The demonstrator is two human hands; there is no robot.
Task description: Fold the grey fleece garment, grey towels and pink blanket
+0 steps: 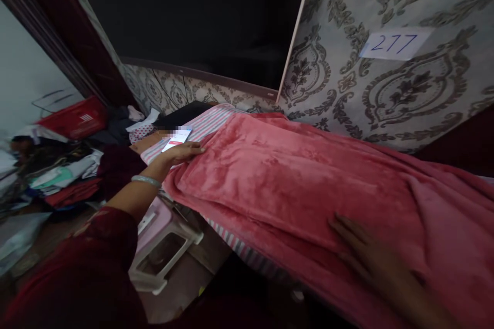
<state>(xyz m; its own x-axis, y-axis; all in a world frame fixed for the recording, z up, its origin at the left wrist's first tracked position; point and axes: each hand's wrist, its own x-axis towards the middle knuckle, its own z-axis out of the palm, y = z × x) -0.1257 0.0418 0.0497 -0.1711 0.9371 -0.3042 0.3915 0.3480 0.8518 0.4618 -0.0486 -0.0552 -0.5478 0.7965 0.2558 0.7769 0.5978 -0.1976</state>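
Note:
A thick pink plush blanket (pixel 293 175) lies spread over a long surface in front of me. It rests on a striped cloth (pixel 210 121) that shows past its left end and along its front edge. My left hand (pixel 185 152) is at the blanket's left end, fingers stretched out over its edge. My right hand (pixel 365 247) lies on the near part of the blanket, fingers extended and slightly apart, with nothing in it. A lit phone (pixel 178 139) lies on the striped cloth just beyond my left hand.
A pink and white plastic stool (pixel 162 231) stands below the left end. Piled clothes (pixel 73 175) and a red bag (pixel 77 117) fill the far left. Behind the blanket are a large dark screen (pixel 185 15) and a patterned wall with a paper (pixel 397 43) marked 277.

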